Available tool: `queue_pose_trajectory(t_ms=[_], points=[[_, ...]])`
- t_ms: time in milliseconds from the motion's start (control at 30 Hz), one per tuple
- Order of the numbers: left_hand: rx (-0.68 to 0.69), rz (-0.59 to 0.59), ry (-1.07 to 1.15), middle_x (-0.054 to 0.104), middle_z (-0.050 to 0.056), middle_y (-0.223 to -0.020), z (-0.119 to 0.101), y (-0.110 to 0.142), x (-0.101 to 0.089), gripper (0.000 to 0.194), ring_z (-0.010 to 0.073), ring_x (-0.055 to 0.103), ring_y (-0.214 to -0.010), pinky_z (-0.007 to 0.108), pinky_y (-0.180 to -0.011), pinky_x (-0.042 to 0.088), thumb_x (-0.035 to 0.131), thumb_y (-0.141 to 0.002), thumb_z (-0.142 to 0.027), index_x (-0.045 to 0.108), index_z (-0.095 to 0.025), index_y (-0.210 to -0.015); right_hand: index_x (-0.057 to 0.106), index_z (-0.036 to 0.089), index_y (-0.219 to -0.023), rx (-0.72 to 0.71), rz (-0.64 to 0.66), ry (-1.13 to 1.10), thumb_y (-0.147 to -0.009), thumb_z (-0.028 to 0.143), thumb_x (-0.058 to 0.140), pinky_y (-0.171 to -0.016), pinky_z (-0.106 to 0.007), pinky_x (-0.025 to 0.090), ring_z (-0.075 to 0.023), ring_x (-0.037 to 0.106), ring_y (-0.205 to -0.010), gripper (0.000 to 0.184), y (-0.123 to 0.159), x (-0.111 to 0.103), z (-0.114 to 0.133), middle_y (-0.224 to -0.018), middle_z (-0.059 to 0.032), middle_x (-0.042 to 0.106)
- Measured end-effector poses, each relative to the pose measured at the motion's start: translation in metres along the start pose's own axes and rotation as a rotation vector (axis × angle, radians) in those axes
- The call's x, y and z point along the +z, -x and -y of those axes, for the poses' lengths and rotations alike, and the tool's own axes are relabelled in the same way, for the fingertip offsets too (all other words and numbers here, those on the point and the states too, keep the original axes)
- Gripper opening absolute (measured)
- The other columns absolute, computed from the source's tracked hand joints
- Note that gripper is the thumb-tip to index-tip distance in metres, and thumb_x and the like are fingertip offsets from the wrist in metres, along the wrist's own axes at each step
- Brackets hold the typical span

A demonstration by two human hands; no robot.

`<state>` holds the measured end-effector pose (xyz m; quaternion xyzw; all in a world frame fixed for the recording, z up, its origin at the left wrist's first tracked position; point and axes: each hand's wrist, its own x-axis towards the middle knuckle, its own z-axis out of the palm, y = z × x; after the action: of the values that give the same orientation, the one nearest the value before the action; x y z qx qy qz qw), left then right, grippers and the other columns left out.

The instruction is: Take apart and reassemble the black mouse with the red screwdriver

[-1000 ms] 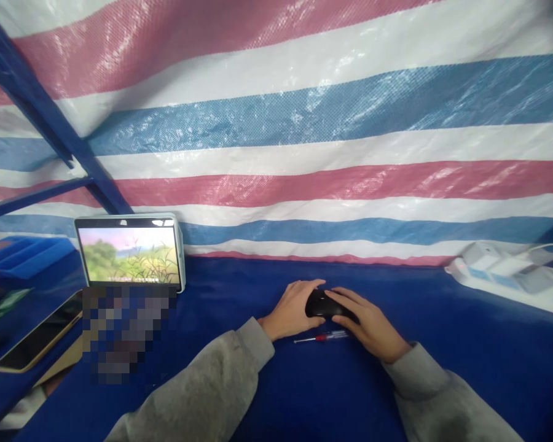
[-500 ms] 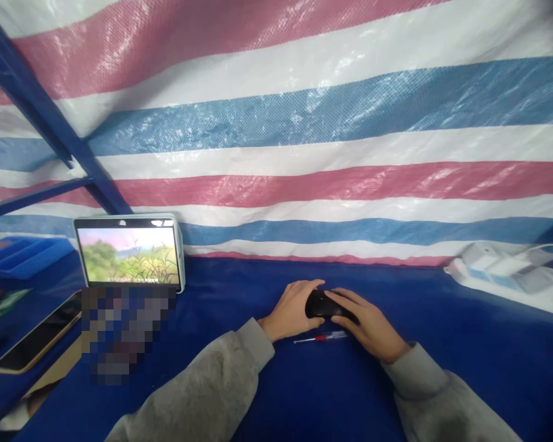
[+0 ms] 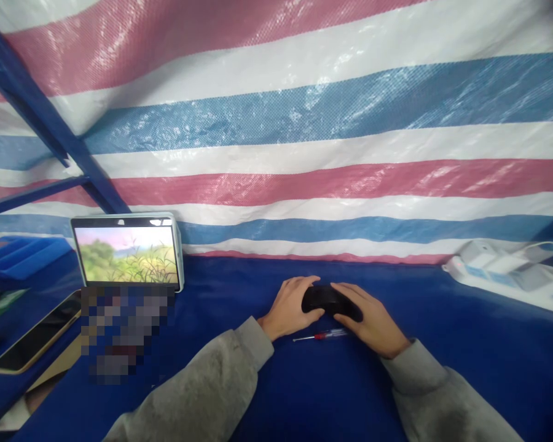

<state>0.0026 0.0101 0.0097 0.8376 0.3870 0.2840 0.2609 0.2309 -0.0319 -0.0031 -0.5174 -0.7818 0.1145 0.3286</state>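
A small black device (image 3: 326, 299), shaped like a computer mouse, is gripped between both hands just above the blue table cover (image 3: 304, 393). My left hand (image 3: 291, 309) wraps its left end with the fingers curled over the top. My right hand (image 3: 368, 319) covers its right end. A thin screwdriver (image 3: 321, 336) with a red and clear handle lies flat on the cover right below my hands. Both sleeves are grey.
A tablet (image 3: 128, 252) playing a video stands at the left against the striped tarp wall (image 3: 304, 135). A phone (image 3: 32, 341) lies face up at the far left near blue bins (image 3: 18, 255). A white power strip (image 3: 507, 273) with plugs sits at the right.
The black device has turned slightly between my hands and sits a little higher. My hands have shifted a bit up; the screwdriver has not moved.
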Motion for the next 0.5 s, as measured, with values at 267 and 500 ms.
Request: queue_pose_trajectory(t_ms=[267, 500], points=[[0.062, -0.112, -0.001, 0.059, 0.007, -0.134, -0.004, 0.002, -0.003, 0.047, 0.0270, 0.051, -0.126, 0.046, -0.110, 0.038, 0.061, -0.093, -0.039, 0.050, -0.027, -0.137, 0.062, 0.023, -0.119, 0.127, -0.047, -0.049, -0.090, 0.047, 0.055, -0.088, -0.036, 0.059, -0.0230, 0.073, -0.099, 0.038, -0.001, -0.004, 0.008, -0.113, -0.0060, 0.074], [0.274, -0.037, -0.096, 0.060, 0.009, -0.127, -0.004, 0.003, -0.002, 0.039, 0.0264, 0.053, -0.123, 0.044, -0.108, 0.040, 0.058, -0.094, -0.039, 0.059, -0.025, -0.130, 0.066, 0.022, -0.113, 0.198, -0.053, -0.054, -0.091, 0.052, 0.050, -0.069, -0.029, 0.056, -0.0174, 0.072, -0.069, 0.040, -0.004, -0.001, 0.016, -0.080, -0.0015, 0.075]])
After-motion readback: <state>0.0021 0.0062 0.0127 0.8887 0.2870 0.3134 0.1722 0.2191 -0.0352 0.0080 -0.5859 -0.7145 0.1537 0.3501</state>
